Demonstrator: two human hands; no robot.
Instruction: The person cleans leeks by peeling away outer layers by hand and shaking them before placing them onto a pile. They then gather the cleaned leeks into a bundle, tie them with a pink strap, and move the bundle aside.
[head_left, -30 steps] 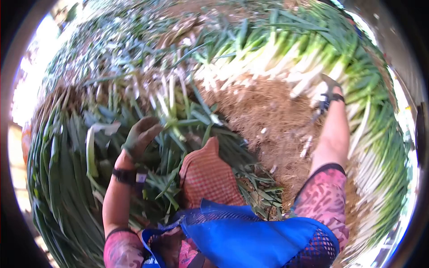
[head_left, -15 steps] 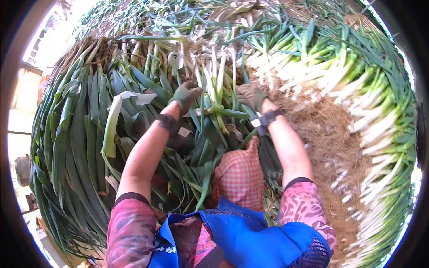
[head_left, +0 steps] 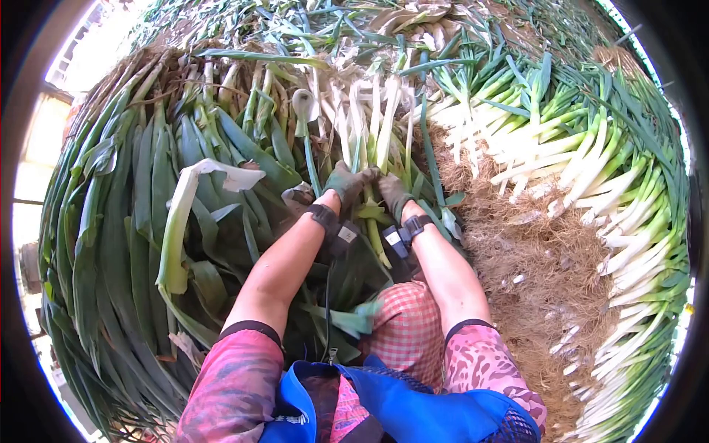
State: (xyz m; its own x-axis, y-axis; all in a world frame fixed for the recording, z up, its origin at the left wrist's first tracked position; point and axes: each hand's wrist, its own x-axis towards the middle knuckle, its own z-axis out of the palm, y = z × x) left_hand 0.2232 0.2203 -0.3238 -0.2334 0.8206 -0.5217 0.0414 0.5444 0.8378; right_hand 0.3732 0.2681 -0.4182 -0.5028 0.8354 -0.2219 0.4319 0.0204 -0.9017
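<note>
My left hand [head_left: 346, 186], in a dark work glove, is closed around the leafy part of a leek [head_left: 360, 122]. Right beside it my gloved right hand [head_left: 394, 193] is closed too, its fingers meeting the left ones on the same leek. White leek stalks [head_left: 387, 125] point away from me above both hands. A yellow-green leaf strip [head_left: 378, 242] hangs below, between my wrists. Exactly where the fingers pinch is partly hidden by the gloves.
Untrimmed leeks [head_left: 140, 199] with long dark leaves are heaped at left. Cleaned white leeks [head_left: 628, 258] curve along the right, around a bed of dry roots [head_left: 524, 258]. A bent leek leaf [head_left: 177, 229] sticks up at left. Red checked cloth [head_left: 406, 325] shows near my lap.
My hands have come together from apart, the left moving right and both dropping slightly toward me. A torn green leaf piece now shows blurred near the checked cloth.
</note>
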